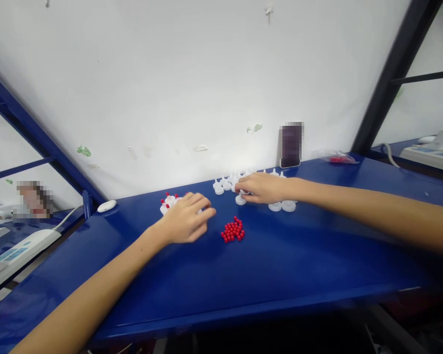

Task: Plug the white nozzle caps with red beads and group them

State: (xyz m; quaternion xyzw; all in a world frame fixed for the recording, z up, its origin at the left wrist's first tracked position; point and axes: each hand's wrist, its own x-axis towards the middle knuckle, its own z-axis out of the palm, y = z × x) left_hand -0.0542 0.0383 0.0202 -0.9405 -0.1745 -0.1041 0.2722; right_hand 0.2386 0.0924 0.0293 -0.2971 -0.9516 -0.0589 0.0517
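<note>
My left hand (186, 218) hovers over the left part of the blue table, palm down, its fingers loosely bent and apart. Beside and partly behind it stand several white nozzle caps with small red tips (170, 200); my hand hides some of them. My right hand (264, 188) reaches into a group of plain white nozzle caps (227, 186), thumb and fingers closed around one white nozzle cap (240, 200), mostly covered by the fingertips. Between my hands, nearer to me, lies a cluster of small red tip caps (233, 230).
A phone (291, 145) leans against the white wall behind the blue table (266, 275). A clear plastic bag with red pieces (340, 158) lies at the back right. A white oval object (107, 206) rests at the left end, by the blue frame post (87, 204).
</note>
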